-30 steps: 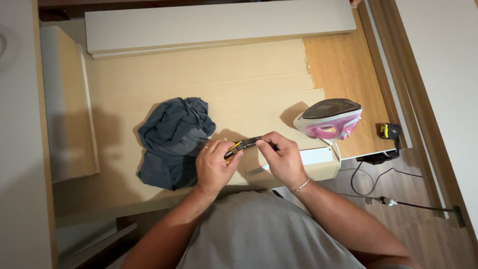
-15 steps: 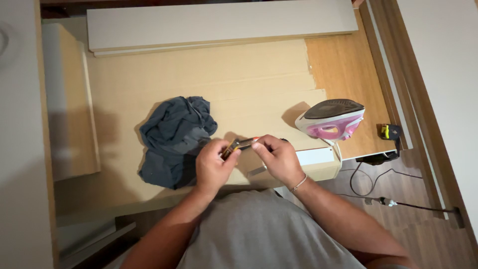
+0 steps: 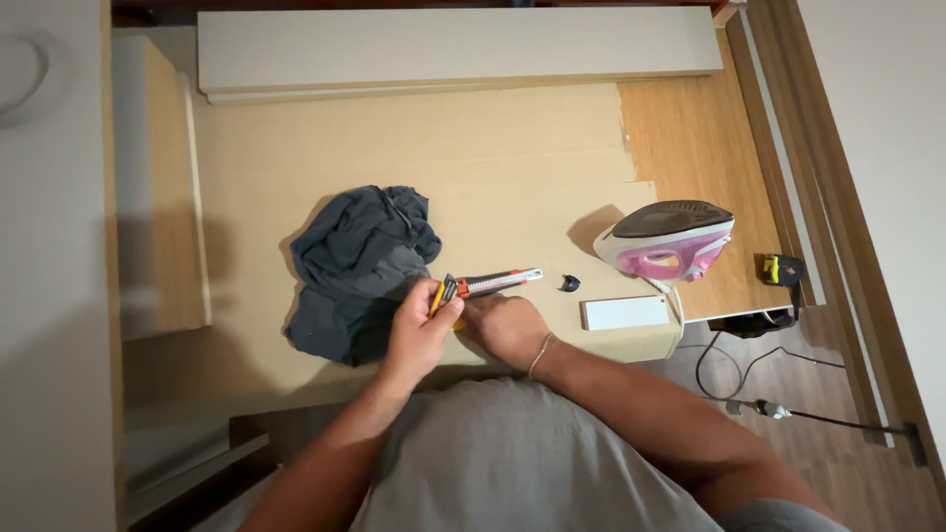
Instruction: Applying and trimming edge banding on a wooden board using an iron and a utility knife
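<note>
A utility knife [image 3: 485,286], yellow and red at its near end and grey toward its tip, was held just above the surface [image 3: 512,167], close to the near edge and a little left of centre. Its tip pointed toward three o'clock, slightly raised. The left hand [image 3: 419,335] had its grip wrapped shut on the yellow end, thumb on top. The right hand [image 3: 507,327] lay against the left, its grip curled under the knife's body; whether those fingers truly pinched the knife I could not tell, since the knuckles hid them.

At nine o'clock from the knife, touching the left hand, a crumpled dark blue-grey cloth [image 3: 360,271] lay heaped on the surface. At three o'clock, just beyond the knife's tip, sat a small black piece [image 3: 569,284], apart from everything. Past it, around four o'clock, lay a flat white rectangular block [image 3: 625,312]. Further out at two o'clock stood a pink and white iron [image 3: 670,241], resting on its heel near the surface's right edge, with a yellow and black tape measure [image 3: 781,269] beyond it.

At twelve o'clock, well apart, a long white board [image 3: 453,49] ran across the far side. At nine o'clock a wood-edged panel [image 3: 163,187] lay along the left side. Cables [image 3: 729,365] trailed on the floor at four o'clock.
</note>
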